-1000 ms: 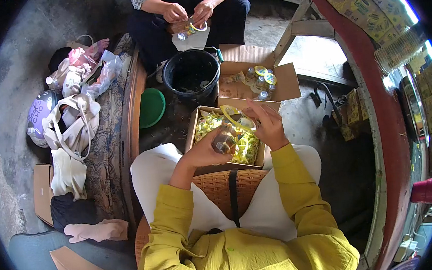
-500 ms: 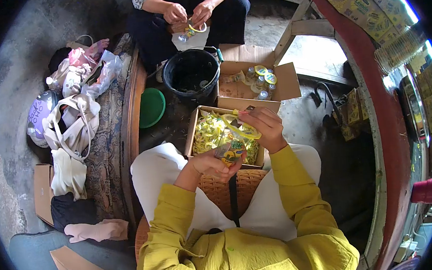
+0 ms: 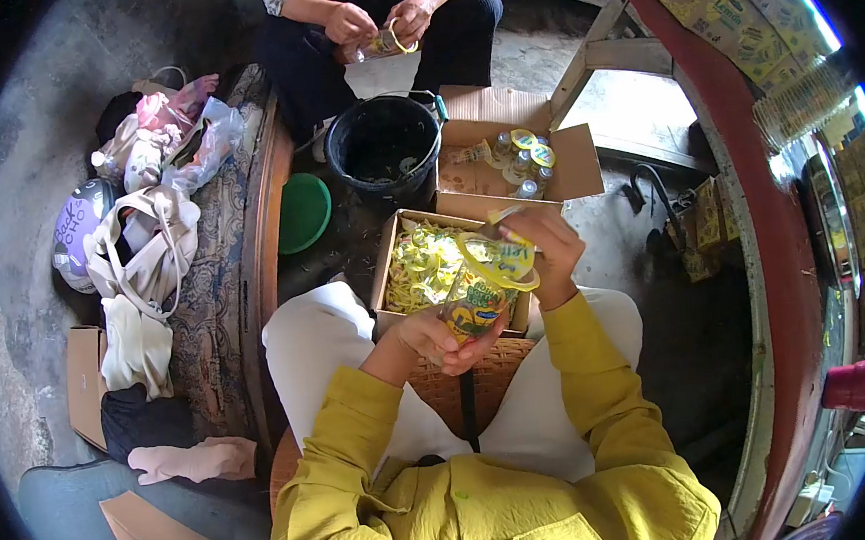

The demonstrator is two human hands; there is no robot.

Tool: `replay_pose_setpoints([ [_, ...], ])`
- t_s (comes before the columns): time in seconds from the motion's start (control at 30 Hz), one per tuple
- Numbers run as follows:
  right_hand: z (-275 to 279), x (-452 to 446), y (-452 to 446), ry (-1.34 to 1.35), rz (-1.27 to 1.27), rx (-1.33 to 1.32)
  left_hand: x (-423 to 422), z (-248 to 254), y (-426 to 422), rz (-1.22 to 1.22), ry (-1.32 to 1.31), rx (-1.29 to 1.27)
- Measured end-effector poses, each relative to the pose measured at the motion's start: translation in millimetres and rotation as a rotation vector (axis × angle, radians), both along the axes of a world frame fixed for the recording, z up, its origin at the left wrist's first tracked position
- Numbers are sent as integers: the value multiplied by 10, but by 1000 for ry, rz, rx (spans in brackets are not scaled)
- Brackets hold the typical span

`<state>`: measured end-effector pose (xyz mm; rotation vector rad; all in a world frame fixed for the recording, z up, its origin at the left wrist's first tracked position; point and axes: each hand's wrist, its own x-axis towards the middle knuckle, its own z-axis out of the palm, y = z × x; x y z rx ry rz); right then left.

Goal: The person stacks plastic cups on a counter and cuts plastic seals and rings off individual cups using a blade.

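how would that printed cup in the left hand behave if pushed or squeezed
The printed cup looks like clear, thin plastic, so it would probably flex and feel light for its size. Its rounded wall suggests it might roll if laid down.

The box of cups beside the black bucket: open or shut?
Open: the box has its flaps spread outward, and cups show inside.
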<state>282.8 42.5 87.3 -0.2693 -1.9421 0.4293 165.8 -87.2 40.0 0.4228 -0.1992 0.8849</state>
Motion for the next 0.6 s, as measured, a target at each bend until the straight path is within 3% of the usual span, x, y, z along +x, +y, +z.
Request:
replay_pose_setpoints([
  [0.13,-21,75,160,18,-142,-64,-69,-21,-9,29,126,-30],
  [0.3,-126,149,384,-176,-254,-89,-228,-19,12,-3,257,53],
  [0.4,-268,166,477,-488,-270,-84,-340,83,0,176,359,88],
  [0.5,-488,141,463,-827,-255,-119,-363,126,-28,698,644,-102],
  [0.6,-772,122,448,-943,-185,-69,-440,139,37,1012,908,-7],
])
